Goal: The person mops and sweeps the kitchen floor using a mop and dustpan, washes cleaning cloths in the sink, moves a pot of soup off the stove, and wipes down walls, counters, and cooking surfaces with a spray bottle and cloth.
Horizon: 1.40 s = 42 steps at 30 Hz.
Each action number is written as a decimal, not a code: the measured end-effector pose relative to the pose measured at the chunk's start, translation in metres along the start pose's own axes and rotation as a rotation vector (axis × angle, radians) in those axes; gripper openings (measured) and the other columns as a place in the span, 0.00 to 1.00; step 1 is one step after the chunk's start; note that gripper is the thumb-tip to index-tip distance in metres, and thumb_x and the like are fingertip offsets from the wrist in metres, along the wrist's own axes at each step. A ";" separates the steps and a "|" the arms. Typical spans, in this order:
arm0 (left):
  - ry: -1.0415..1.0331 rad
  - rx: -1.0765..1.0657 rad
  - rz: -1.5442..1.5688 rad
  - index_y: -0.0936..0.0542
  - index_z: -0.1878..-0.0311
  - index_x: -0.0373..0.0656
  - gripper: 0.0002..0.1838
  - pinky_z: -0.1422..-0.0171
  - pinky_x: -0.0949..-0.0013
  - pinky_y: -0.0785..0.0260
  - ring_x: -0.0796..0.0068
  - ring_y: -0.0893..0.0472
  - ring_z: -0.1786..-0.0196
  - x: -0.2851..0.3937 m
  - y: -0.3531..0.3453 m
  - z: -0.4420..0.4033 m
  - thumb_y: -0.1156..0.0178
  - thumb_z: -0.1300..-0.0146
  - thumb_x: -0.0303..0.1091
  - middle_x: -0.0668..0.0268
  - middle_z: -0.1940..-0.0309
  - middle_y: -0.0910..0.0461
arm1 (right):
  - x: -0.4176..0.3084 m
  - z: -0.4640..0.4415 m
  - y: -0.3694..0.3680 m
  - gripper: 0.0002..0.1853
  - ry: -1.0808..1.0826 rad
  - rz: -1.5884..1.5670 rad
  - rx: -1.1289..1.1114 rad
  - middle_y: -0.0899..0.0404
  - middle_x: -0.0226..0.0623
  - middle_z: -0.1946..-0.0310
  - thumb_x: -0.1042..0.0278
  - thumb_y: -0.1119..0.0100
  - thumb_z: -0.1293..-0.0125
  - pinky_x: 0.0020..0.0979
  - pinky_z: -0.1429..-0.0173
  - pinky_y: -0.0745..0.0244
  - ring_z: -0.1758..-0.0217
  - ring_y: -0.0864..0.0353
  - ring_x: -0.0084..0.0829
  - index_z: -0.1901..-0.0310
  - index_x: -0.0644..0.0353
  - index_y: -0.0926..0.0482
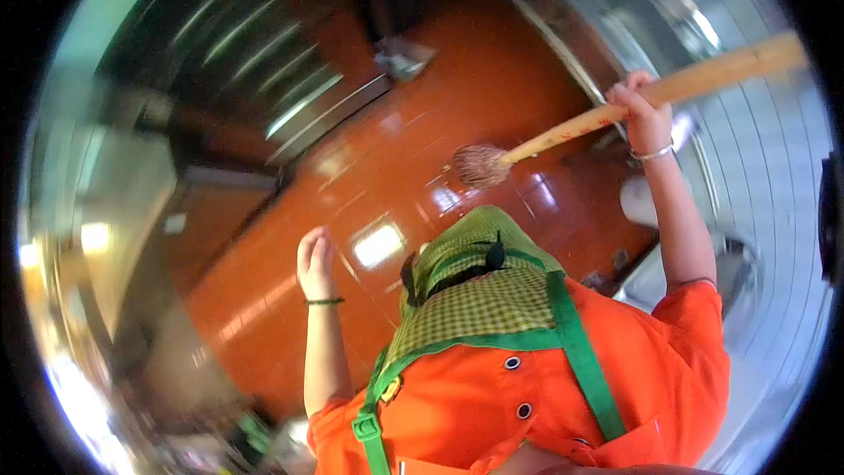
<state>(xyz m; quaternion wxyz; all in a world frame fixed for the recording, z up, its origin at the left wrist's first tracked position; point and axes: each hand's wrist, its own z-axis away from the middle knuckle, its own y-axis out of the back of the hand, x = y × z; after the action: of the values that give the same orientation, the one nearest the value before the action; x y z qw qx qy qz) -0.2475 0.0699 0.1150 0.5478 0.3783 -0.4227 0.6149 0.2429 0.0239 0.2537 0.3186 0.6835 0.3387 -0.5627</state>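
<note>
A wooden-handled mop (pixel 571 129) slants across the right of the view. My right hand (pixel 646 112) is wrapped round its handle, with a bracelet at the wrist. Away from that hand, the mop's stringy head (pixel 482 165) rests on the wet, red-brown tiled floor (pixel 457 114). On the other side of my body, my left hand (pixel 316 262) hangs over the floor with its fingers loosely bent and nothing visible in them. A dark band circles that wrist. I wear an orange shirt and a green checked apron (pixel 492 299).
Along the right runs a white tiled wall (pixel 765 158), with a white bucket (pixel 637 200) near it. Metal equipment with slatted panels (pixel 264 53) stands at the upper left. A metal-edged counter (pixel 563 44) borders the floor at the upper right. Edges are blurred.
</note>
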 end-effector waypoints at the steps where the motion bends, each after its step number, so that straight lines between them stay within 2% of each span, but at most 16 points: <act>1: 0.000 -0.083 -0.038 0.25 0.60 0.42 0.08 0.46 0.66 0.37 0.72 0.31 0.47 0.000 -0.007 -0.020 0.48 0.41 0.33 0.65 0.55 0.26 | -0.018 0.016 0.015 0.09 -0.028 0.022 0.142 0.31 0.29 0.81 0.74 0.41 0.52 0.22 0.70 0.37 0.75 0.29 0.22 0.77 0.57 0.34; 6: -0.044 -0.343 -0.086 0.27 0.66 0.45 0.04 0.43 0.62 0.42 0.71 0.31 0.49 0.006 -0.062 -0.046 0.46 0.42 0.33 0.63 0.56 0.27 | -0.075 0.051 0.100 0.09 0.176 -0.128 0.335 0.30 0.30 0.81 0.77 0.40 0.54 0.25 0.69 0.34 0.76 0.29 0.25 0.75 0.58 0.33; 7: -0.041 -0.378 -0.094 0.28 0.67 0.45 0.04 0.43 0.63 0.41 0.72 0.31 0.49 -0.001 -0.076 -0.049 0.46 0.41 0.34 0.64 0.57 0.27 | -0.081 0.053 0.126 0.07 0.214 -0.029 0.415 0.34 0.29 0.81 0.76 0.44 0.51 0.31 0.63 0.33 0.74 0.31 0.25 0.73 0.58 0.33; 11: -0.071 -0.459 -0.209 0.31 0.75 0.43 0.09 0.52 0.71 0.36 0.75 0.28 0.60 -0.011 -0.145 -0.034 0.50 0.39 0.32 0.63 0.62 0.26 | -0.131 0.071 0.210 0.08 0.393 0.063 0.764 0.34 0.29 0.80 0.76 0.42 0.52 0.29 0.61 0.32 0.75 0.32 0.24 0.72 0.59 0.33; 14: -0.046 -0.510 -0.203 0.33 0.76 0.41 0.11 0.55 0.69 0.34 0.74 0.27 0.63 -0.033 -0.190 -0.022 0.53 0.38 0.33 0.61 0.68 0.24 | -0.173 0.080 0.264 0.09 0.355 0.168 0.759 0.36 0.26 0.81 0.76 0.41 0.51 0.27 0.61 0.34 0.76 0.34 0.22 0.72 0.60 0.32; 16: 0.030 -0.496 -0.105 0.32 0.75 0.41 0.12 0.59 0.70 0.34 0.74 0.27 0.64 -0.064 -0.233 -0.007 0.54 0.37 0.36 0.62 0.68 0.24 | -0.178 0.083 0.311 0.09 0.274 0.225 0.707 0.37 0.25 0.81 0.76 0.41 0.51 0.26 0.61 0.35 0.76 0.35 0.22 0.72 0.59 0.32; 18: 0.121 -0.477 -0.174 0.30 0.75 0.42 0.13 0.63 0.73 0.36 0.75 0.27 0.66 -0.080 -0.277 0.007 0.53 0.37 0.38 0.61 0.67 0.24 | -0.166 0.085 0.385 0.08 0.438 0.102 0.783 0.38 0.24 0.82 0.76 0.42 0.50 0.25 0.59 0.36 0.77 0.36 0.21 0.71 0.60 0.33; 20: 0.197 -0.559 -0.187 0.29 0.70 0.41 0.12 0.60 0.71 0.33 0.74 0.26 0.65 -0.105 -0.317 0.018 0.53 0.37 0.39 0.62 0.66 0.24 | -0.168 0.089 0.440 0.08 0.461 0.102 0.794 0.38 0.24 0.82 0.77 0.42 0.49 0.25 0.59 0.37 0.77 0.36 0.21 0.71 0.60 0.33; 21: 0.245 -0.579 -0.222 0.29 0.69 0.41 0.12 0.58 0.70 0.32 0.73 0.26 0.64 -0.108 -0.341 0.029 0.52 0.37 0.39 0.62 0.67 0.24 | -0.172 0.087 0.460 0.08 0.479 0.107 0.790 0.38 0.24 0.82 0.77 0.43 0.49 0.25 0.58 0.37 0.77 0.36 0.21 0.71 0.60 0.33; 22: 0.247 -0.623 -0.262 0.28 0.66 0.40 0.12 0.55 0.68 0.31 0.72 0.25 0.63 -0.113 -0.361 0.035 0.51 0.38 0.41 0.62 0.67 0.25 | -0.180 0.081 0.466 0.08 0.449 0.118 0.961 0.38 0.24 0.81 0.77 0.42 0.49 0.26 0.58 0.37 0.76 0.36 0.21 0.72 0.60 0.33; 29: 0.344 -0.737 -0.314 0.29 0.65 0.41 0.09 0.55 0.68 0.31 0.72 0.26 0.62 -0.127 -0.459 0.031 0.49 0.38 0.37 0.65 0.69 0.26 | -0.180 0.081 0.593 0.09 0.549 0.294 1.039 0.35 0.28 0.80 0.77 0.40 0.50 0.28 0.59 0.34 0.75 0.33 0.23 0.70 0.63 0.32; 31: 0.343 -0.774 -0.381 0.29 0.65 0.41 0.09 0.55 0.69 0.31 0.72 0.25 0.62 -0.135 -0.481 0.011 0.49 0.38 0.37 0.65 0.68 0.26 | -0.172 0.079 0.607 0.09 0.558 0.370 1.320 0.33 0.30 0.79 0.79 0.40 0.51 0.29 0.61 0.31 0.76 0.31 0.25 0.71 0.64 0.32; 33: 0.322 -0.820 -0.414 0.29 0.64 0.41 0.08 0.55 0.69 0.31 0.72 0.25 0.62 -0.138 -0.512 -0.004 0.49 0.39 0.37 0.65 0.68 0.26 | -0.159 0.095 0.636 0.09 0.623 0.391 1.282 0.31 0.32 0.79 0.80 0.40 0.52 0.30 0.63 0.28 0.77 0.29 0.26 0.71 0.65 0.31; 35: 0.300 -0.852 -0.392 0.29 0.67 0.40 0.10 0.58 0.71 0.30 0.73 0.24 0.66 -0.137 -0.543 -0.003 0.51 0.38 0.37 0.64 0.69 0.24 | -0.146 0.101 0.657 0.09 0.547 0.410 1.308 0.31 0.32 0.79 0.80 0.39 0.54 0.31 0.63 0.27 0.76 0.28 0.26 0.72 0.65 0.31; 36: 0.282 -0.833 -0.416 0.29 0.67 0.40 0.09 0.58 0.70 0.29 0.72 0.24 0.66 -0.138 -0.556 -0.001 0.51 0.38 0.37 0.63 0.69 0.24 | -0.136 0.106 0.675 0.08 0.532 0.476 1.326 0.30 0.31 0.82 0.78 0.40 0.54 0.27 0.70 0.28 0.80 0.28 0.25 0.73 0.63 0.30; 42: 0.281 -0.791 -0.525 0.28 0.65 0.41 0.09 0.58 0.72 0.30 0.74 0.24 0.64 -0.149 -0.590 0.019 0.52 0.38 0.37 0.64 0.68 0.24 | -0.056 0.109 0.749 0.08 0.212 0.634 1.442 0.28 0.32 0.84 0.74 0.41 0.56 0.22 0.72 0.32 0.80 0.27 0.23 0.73 0.63 0.29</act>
<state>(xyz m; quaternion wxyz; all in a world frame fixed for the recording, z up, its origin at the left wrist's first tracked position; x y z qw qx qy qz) 0.3560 0.0243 0.0457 0.8374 0.1485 -0.4364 0.2938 0.7907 -0.4961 0.3315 -0.0913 0.8350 -0.2913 -0.4578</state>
